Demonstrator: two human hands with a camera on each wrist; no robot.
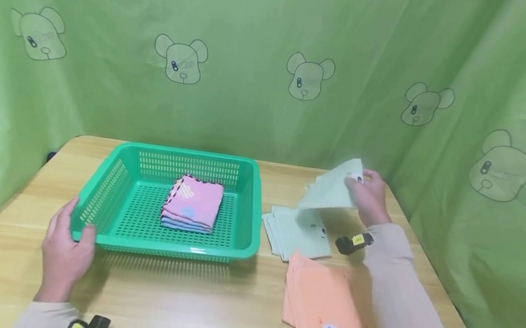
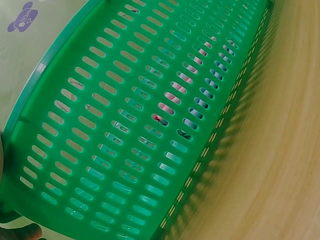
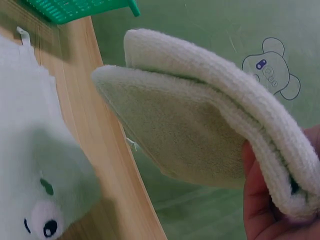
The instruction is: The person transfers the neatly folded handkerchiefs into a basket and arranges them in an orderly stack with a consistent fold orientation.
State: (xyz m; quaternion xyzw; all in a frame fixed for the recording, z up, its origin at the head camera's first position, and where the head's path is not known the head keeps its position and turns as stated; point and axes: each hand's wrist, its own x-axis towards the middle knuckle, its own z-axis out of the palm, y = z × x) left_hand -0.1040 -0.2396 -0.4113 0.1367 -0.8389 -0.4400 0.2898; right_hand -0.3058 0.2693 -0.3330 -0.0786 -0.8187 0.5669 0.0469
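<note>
A green plastic basket (image 1: pixel 255 223) stands on the table, a small stack of folded pink and blue cloths (image 1: pixel 194 205) inside it. My left hand (image 1: pixel 65 254) holds the basket's near left corner, thumb and fingers at the rim. At the right, my right hand (image 1: pixel 371 196) pinches a folded pale green towel (image 1: pixel 331 189) by its edge, raised above the table; its folded layers (image 3: pixel 190 115) show in the right wrist view. Below it lie more folded pale green towels (image 1: pixel 300 237) with an embroidered face. Nearer me are folded orange towels (image 1: pixel 322 302), partly overlapped by the right forearm.
The wooden table (image 1: pixel 167 305) extends toward me in front of the basket. A green curtain (image 1: pixel 240 112) printed with bear heads hangs behind the table and along both sides. Each wrist carries a small black camera (image 1: pixel 352 243).
</note>
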